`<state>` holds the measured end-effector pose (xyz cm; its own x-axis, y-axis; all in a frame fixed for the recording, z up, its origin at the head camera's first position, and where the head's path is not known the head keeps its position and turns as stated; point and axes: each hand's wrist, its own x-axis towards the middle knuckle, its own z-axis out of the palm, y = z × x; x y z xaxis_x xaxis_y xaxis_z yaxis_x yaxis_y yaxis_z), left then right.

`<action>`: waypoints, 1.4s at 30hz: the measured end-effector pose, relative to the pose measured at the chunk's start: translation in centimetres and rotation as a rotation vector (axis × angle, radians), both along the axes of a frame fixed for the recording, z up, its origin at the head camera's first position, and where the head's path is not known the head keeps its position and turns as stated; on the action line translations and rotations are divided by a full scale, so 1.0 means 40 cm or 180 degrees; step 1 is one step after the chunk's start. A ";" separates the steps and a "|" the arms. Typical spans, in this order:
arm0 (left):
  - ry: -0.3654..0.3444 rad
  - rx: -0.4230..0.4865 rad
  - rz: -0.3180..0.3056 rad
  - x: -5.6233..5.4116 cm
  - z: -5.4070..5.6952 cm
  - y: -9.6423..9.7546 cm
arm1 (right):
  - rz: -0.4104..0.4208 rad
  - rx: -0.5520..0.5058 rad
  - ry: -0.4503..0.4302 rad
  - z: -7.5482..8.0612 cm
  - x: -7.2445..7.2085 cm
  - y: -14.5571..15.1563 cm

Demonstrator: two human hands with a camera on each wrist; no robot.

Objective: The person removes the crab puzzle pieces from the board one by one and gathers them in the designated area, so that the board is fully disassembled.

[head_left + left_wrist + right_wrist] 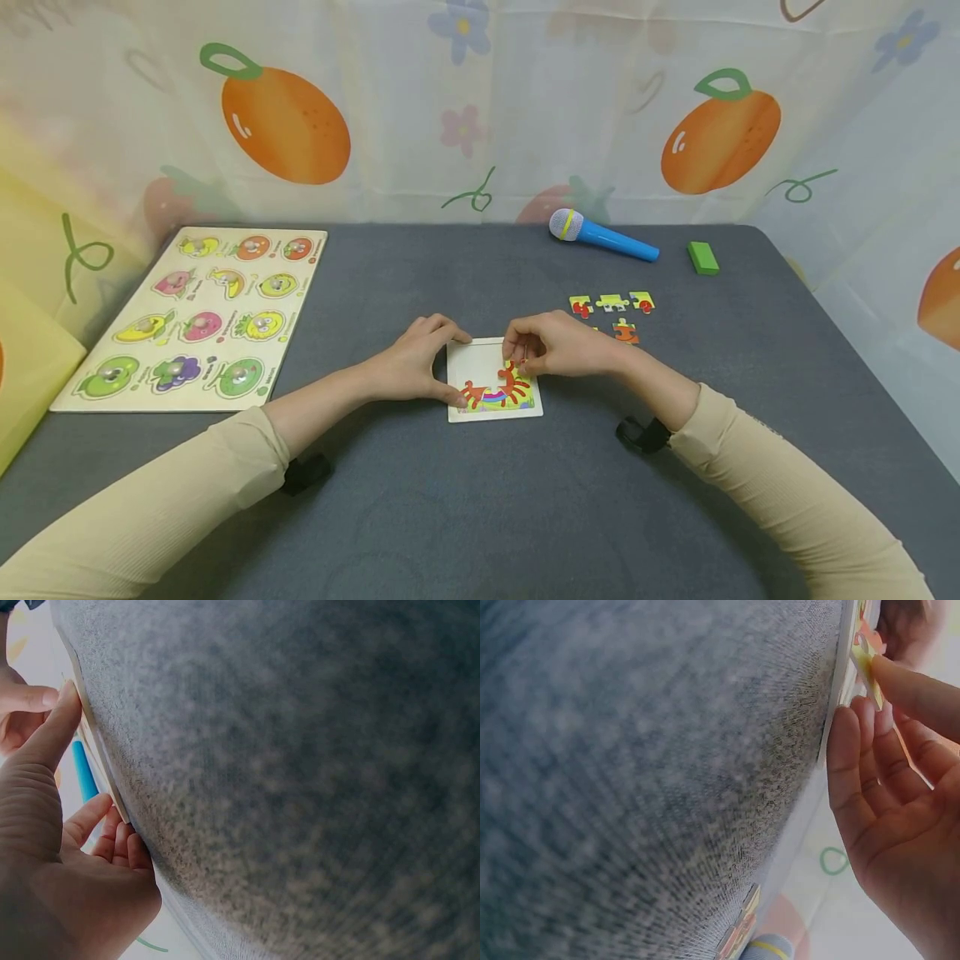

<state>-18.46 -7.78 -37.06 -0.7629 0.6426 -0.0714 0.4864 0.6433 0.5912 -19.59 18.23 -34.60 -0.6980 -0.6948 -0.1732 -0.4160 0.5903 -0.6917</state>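
A square wooden puzzle board lies on the table, its lower half filled with pieces showing red, orange and rainbow parts. My left hand holds the board by its left side, thumb at the lower corner and fingers at the upper one. Over the board's right side, my right hand pinches a puzzle piece. In the right wrist view that yellow puzzle piece stands tilted between thumb and fingers, close to the placed pieces. The left wrist view shows the left hand spanning the board's edge.
Several loose puzzle pieces lie beyond the right hand, partly hidden by it. Behind them are a blue toy microphone and a green block. A large fruit peg board occupies the left. A printed curtain borders the table.
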 end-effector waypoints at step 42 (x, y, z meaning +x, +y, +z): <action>0.0053 0.0034 -0.0053 -0.006 -0.009 -0.004 | 0.0270 0.0130 -0.0037 0.000 0.004 -0.008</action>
